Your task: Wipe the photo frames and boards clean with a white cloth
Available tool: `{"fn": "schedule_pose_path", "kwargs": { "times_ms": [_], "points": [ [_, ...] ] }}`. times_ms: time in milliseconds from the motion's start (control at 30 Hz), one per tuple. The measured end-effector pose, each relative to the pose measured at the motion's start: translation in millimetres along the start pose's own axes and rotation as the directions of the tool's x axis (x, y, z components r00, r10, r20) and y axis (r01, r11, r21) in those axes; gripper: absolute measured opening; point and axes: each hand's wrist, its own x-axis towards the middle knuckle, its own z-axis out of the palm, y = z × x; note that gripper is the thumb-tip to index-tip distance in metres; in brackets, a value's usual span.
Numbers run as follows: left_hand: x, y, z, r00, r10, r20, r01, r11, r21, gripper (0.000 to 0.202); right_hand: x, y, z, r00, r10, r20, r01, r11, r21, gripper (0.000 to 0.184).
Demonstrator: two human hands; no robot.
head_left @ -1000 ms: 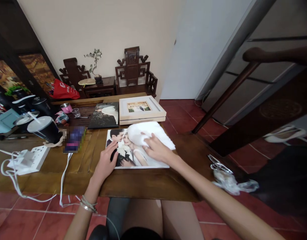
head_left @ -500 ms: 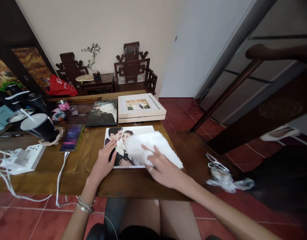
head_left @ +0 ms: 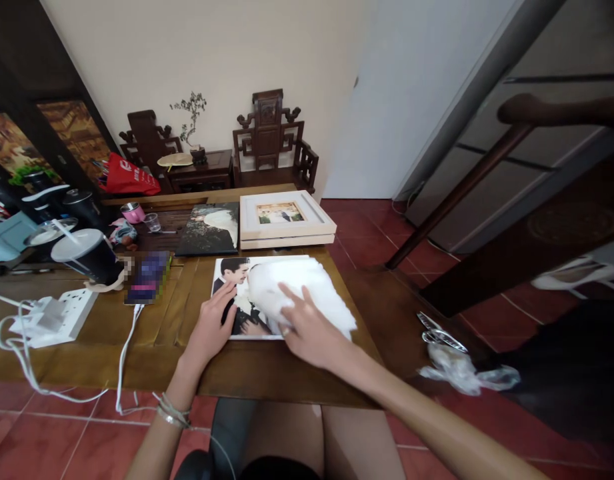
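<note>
A large printed wedding photo [head_left: 228, 280] lies flat on the wooden table [head_left: 177, 360] in front of me. My left hand [head_left: 211, 327] rests open on its lower left corner, fingers flat, steadying it. My right hand [head_left: 307, 330] presses a white cloth [head_left: 297, 293] flat onto the right half of the photo, fingers stretched out over the cloth. The cloth hides most of the right side of the picture.
Behind the photo lie a dark photo print [head_left: 209, 230] and a white framed picture box [head_left: 281, 220]. Left: a phone [head_left: 147, 277], a power strip with cables [head_left: 47, 317], a lidded cup [head_left: 84, 257]. Scissors and crumpled plastic [head_left: 457, 363] sit at the right.
My right hand slid the cloth from the photo's upper right down toward its lower right, then back left across the middle. My left hand stayed on the lower left corner.
</note>
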Motion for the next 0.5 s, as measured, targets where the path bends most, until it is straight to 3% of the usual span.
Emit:
{"fn": "schedule_pose_path", "kwargs": {
  "times_ms": [133, 233, 333, 500],
  "points": [
    [0.6, 2.0, -1.2, 1.000, -0.001, 0.012, 0.001, 1.000, 0.006, 0.037, -47.7, -31.6, 4.3, 0.995, -0.057, 0.080, 0.050, 0.994, 0.095, 0.017],
    [0.8, 2.5, -2.2, 1.000, -0.007, 0.029, 0.007, 1.000, 0.017, 0.037, -51.3, -35.4, 3.4, 0.992, -0.070, 0.104, 0.057, 0.992, 0.116, 0.016],
    [0.6, 2.1, -2.4, 0.999, -0.012, 0.039, 0.011, 1.000, 0.029, 0.037, -23.9, -23.2, 0.3, 0.997, -0.055, 0.061, 0.051, 0.996, 0.067, 0.019],
    [0.0, 0.9, -1.7, 0.999, -0.017, 0.036, 0.016, 0.999, 0.029, 0.037, 50.5, 5.8, -6.6, 0.999, 0.038, 0.035, -0.035, 0.996, -0.076, 0.026]
  ]
}}
